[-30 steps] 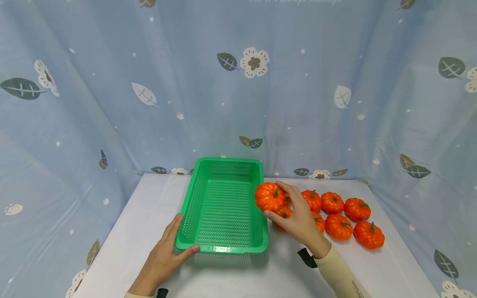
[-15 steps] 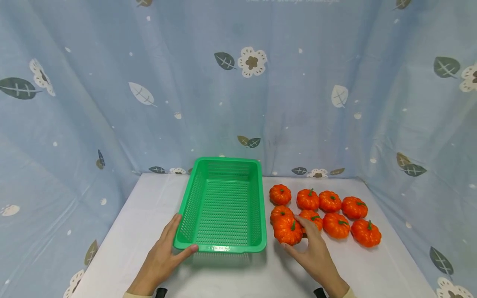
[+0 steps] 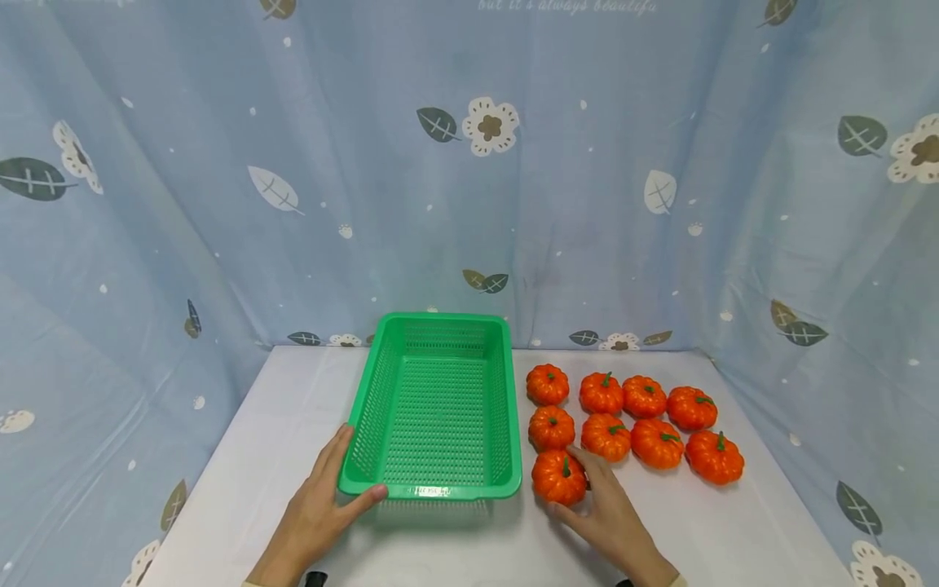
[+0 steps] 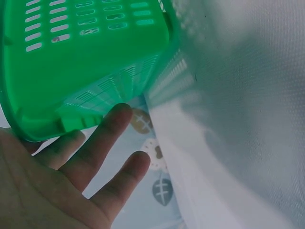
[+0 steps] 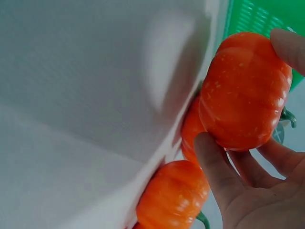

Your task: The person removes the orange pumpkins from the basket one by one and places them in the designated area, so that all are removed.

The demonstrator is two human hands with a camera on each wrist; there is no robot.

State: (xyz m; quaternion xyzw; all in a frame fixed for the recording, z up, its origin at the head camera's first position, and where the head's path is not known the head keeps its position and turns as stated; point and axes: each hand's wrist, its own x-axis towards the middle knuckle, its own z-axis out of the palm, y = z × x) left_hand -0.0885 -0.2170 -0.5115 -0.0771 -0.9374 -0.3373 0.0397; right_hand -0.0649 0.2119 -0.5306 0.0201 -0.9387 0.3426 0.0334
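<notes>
At the near end of a column of small orange pumpkins, my right hand point(image 3: 609, 518) grips one pumpkin point(image 3: 559, 478) by its sides. The right wrist view shows thumb and fingers around this ribbed pumpkin point(image 5: 245, 90), its green stem pointing away; whether it touches the table cannot be told. My left hand point(image 3: 311, 509) is at the near left corner of a green plastic basket point(image 3: 433, 492), thumb on the front rim and fingers along the left side. In the left wrist view its fingers point(image 4: 97, 148) are spread and fairly straight beside the basket wall. Nothing lies inside the basket.
Several more pumpkins point(image 3: 658, 444) stand in two rows on the right of the white table point(image 3: 301, 408), with two others point(image 3: 552, 428) behind the gripped one. A blue patterned curtain point(image 3: 403, 204) surrounds the table at the back and sides.
My right hand has carried the pumpkin from beside the basket's right rim toward me and down, to the near end of the column. The left hand stays at the basket.
</notes>
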